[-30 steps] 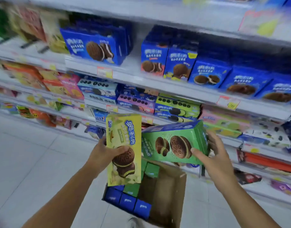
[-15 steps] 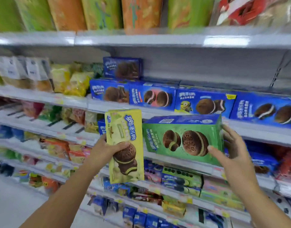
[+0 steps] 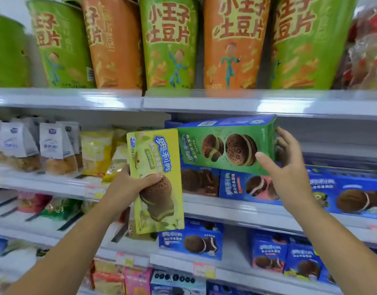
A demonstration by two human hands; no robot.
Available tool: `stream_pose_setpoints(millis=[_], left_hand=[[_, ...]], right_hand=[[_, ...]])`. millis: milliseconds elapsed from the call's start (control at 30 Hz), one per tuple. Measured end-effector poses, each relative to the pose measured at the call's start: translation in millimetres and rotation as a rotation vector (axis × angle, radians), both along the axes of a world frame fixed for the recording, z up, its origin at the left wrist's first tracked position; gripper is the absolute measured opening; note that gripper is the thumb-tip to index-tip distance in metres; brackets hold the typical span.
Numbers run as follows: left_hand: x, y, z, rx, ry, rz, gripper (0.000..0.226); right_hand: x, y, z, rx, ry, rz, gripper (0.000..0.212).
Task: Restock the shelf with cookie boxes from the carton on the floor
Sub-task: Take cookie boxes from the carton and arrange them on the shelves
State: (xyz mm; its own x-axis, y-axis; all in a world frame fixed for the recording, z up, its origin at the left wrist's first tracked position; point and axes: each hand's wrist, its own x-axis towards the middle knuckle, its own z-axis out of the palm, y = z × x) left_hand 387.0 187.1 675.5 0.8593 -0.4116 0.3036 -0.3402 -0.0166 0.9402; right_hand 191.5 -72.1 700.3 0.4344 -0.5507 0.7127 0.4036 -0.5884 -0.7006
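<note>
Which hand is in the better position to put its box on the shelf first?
Probably the right hand. Its green box is already level, raised above the row of blue boxes on the shelf. The left hand holds the yellow box upright and lower, in front of the shelf edge.

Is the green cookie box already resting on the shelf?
No, the right hand holds the green box in the air above the blue boxes.

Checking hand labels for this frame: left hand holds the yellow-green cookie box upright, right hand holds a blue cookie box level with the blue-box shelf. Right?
One thing is off: the box in the right hand is green, not blue. The head view shows the green cookie box raised in front of the blue boxes on the shelf. The left hand does hold the yellow-green cookie box upright.
</note>
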Motion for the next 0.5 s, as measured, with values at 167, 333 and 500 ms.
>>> stream_pose_setpoints(millis=[167, 333, 500], left_hand=[[51, 15, -5, 0.01, 0.006, -0.016, 0.038], [79, 30, -20, -0.021, 0.043, -0.017, 0.059], [89, 38, -15, -0.039, 0.075, -0.027, 0.072]], right_hand=[[64, -4, 4, -0.049, 0.392, -0.092, 0.083], [104, -20, 18, -0.203, 0.579, -0.184, 0.095], [142, -34, 29, -0.327, 0.624, -0.269, 0.092]])
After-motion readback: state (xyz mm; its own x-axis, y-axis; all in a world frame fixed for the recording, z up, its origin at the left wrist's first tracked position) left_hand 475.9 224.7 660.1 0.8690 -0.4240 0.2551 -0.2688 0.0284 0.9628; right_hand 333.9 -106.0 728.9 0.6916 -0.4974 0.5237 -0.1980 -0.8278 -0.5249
